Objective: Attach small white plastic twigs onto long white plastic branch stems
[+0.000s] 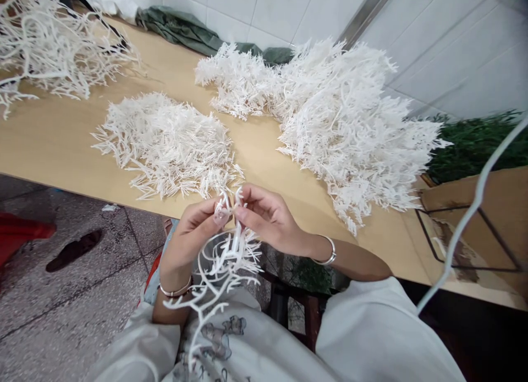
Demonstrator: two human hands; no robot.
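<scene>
Both hands meet in front of my body at the table's near edge, fingers closed on a white branching plastic stem (206, 299). My left hand (196, 230) pinches one of its forked tips between thumb and forefinger. Close beside it, my right hand (274, 219) pinches another tip, its thumb pointing left. The stem's thicker branches hang below the fingers over my shirt. A cluster of fine white sprigs (247, 255) hangs on it under my right hand. Just beyond the hands lies a heap of small white sprigs (169, 140).
A larger pile of frilly white sprigs (342, 118) covers the table's right side. Bare branching stems (53, 46) lie at far left. Green cloth (177, 25) runs along the tiled wall. A cardboard box (482, 206), greenery (482, 145) and a pale cable (466, 222) are at right.
</scene>
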